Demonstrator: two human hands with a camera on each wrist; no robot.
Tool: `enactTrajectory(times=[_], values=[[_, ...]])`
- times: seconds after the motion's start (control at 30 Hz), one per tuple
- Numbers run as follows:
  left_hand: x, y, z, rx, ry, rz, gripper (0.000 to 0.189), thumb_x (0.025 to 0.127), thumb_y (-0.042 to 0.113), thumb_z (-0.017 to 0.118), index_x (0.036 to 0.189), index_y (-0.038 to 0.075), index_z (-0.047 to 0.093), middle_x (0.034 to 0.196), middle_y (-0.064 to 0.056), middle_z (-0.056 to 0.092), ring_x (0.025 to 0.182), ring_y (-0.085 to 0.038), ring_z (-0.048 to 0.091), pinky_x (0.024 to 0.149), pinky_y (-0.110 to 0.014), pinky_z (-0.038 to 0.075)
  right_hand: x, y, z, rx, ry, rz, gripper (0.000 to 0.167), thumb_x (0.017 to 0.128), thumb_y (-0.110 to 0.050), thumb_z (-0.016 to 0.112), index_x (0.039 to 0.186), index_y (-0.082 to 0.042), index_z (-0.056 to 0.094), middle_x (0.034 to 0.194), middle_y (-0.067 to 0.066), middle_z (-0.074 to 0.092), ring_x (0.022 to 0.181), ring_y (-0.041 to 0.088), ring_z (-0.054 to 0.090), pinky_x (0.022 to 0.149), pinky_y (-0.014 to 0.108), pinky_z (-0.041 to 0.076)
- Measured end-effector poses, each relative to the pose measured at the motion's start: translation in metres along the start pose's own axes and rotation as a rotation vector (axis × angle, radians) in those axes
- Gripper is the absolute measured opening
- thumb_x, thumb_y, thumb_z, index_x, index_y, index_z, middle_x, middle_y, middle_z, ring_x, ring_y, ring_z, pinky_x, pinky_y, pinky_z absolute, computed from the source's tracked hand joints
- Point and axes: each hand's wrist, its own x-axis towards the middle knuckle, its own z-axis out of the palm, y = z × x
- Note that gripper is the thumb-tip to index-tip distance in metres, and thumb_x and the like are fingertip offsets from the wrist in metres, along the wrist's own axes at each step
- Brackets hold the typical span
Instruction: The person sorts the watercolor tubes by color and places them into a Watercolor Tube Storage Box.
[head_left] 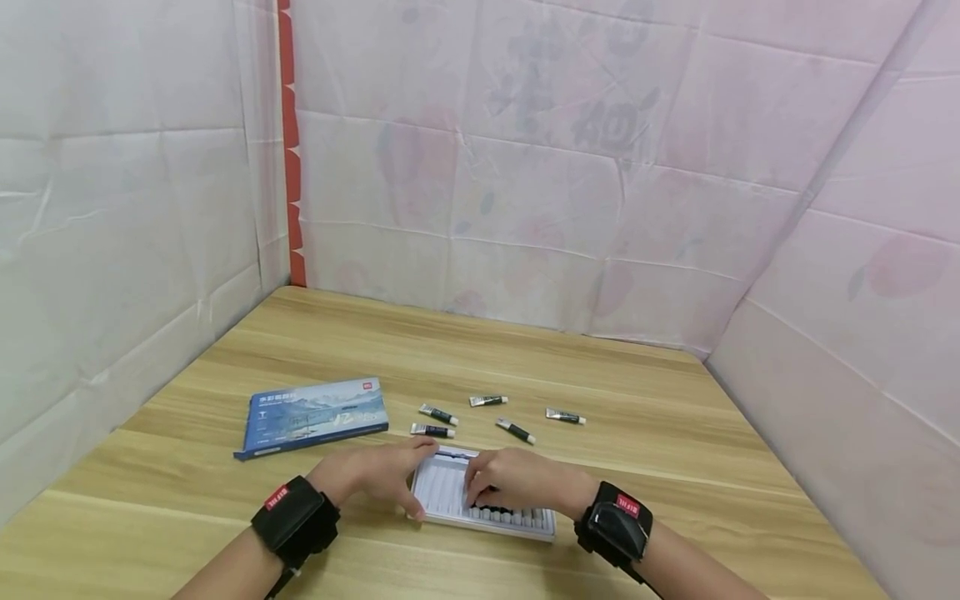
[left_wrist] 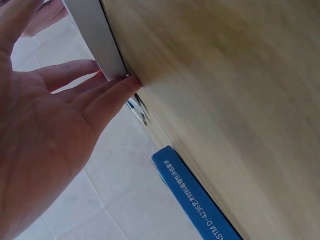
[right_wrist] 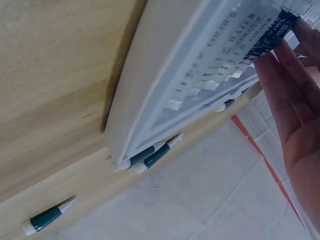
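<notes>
Pale printed sheeting is hanging along the left, far and right sides of a wood-grain tabletop, a red strip running down the far left. White tray is lying near the middle of the near side, slots showing bare toward the left, a row of tubes filling the right. Left hand is bracketing the tray's left end, thumb at the near corner, fingers at the far one. Right hand is reaching in from the right, fingers curled, pinching a dark-labelled tube at the left of the row; cannot tell whether it is sitting fully down. Blue box is lying to the left, beyond the left hand; five loose tubes are lying scattered beyond the tray, caps mostly pointing right. Risks, by judgement: the tube could be seating crooked, straddling a ridge, if the fingertips are letting go at a tilt; neighbours could be popping up if the knuckles are brushing them. Tray could be skidding should the left grip be slackening while the right is pressing. Too hard a pinch could be denting the tube.
</notes>
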Motion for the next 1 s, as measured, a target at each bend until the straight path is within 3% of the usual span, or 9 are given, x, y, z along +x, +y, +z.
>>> enactTrajectory(times=[0.13, 0.33, 0.6, 0.73, 1.0], values=[[-0.002, 0.0, -0.002, -0.01, 0.0, 0.007, 0.091, 0.07, 0.033, 0.079, 0.141, -0.001, 0.031, 0.146, -0.015, 0.024, 0.13, -0.028, 0.029, 0.104, -0.041, 0.028, 0.008, 0.004, -0.004, 0.019, 0.022, 0.016, 0.01, 0.085, -0.01, 0.066, 0.093, -0.013, 0.071, 0.096, -0.004, 0.062, 0.089, -0.001, 0.055, 0.078, 0.007, 0.041], [-0.002, 0.0, -0.002, -0.001, 0.005, 0.024, 0.095, 0.07, 0.034, 0.079, 0.141, -0.001, 0.029, 0.147, -0.017, 0.023, 0.13, -0.029, 0.028, 0.104, -0.041, 0.028, 0.037, 0.024, -0.015, -0.029, 0.081, 0.124, 0.022, 0.084, 0.001, 0.062, 0.102, -0.009, 0.068, 0.101, 0.002, 0.061, 0.09, 0.011, 0.059, 0.077, 0.013, 0.045], [-0.001, -0.001, -0.001, -0.007, -0.001, 0.031, 0.094, 0.071, 0.036, 0.077, 0.142, -0.002, 0.028, 0.148, -0.017, 0.019, 0.132, -0.028, 0.023, 0.105, -0.04, 0.024, 0.068, 0.047, -0.01, -0.021, -0.014, 0.185, 0.028, 0.088, 0.007, 0.052, 0.103, -0.01, 0.069, 0.098, 0.001, 0.06, 0.091, 0.011, 0.058, 0.079, 0.016, 0.045], [-0.001, -0.001, -0.001, -0.005, 0.007, 0.031, 0.094, 0.071, 0.035, 0.077, 0.142, -0.002, 0.027, 0.148, -0.017, 0.02, 0.132, -0.028, 0.024, 0.105, -0.04, 0.025, 0.06, 0.052, -0.01, -0.015, -0.006, 0.222, 0.025, 0.086, 0.006, 0.056, 0.1, -0.009, 0.07, 0.093, 0.003, 0.06, 0.085, 0.013, 0.058, 0.073, 0.019, 0.047], [-0.001, 0.0, 0.0, 0.0, 0.02, 0.023, 0.094, 0.07, 0.034, 0.078, 0.141, -0.002, 0.029, 0.146, -0.015, 0.024, 0.13, -0.028, 0.029, 0.104, -0.04, 0.027, 0.027, 0.067, -0.009, -0.017, 0.03, 0.252, 0.019, 0.081, 0.002, 0.065, 0.096, -0.008, 0.07, 0.089, 0.003, 0.061, 0.08, 0.013, 0.057, 0.068, 0.021, 0.047]])
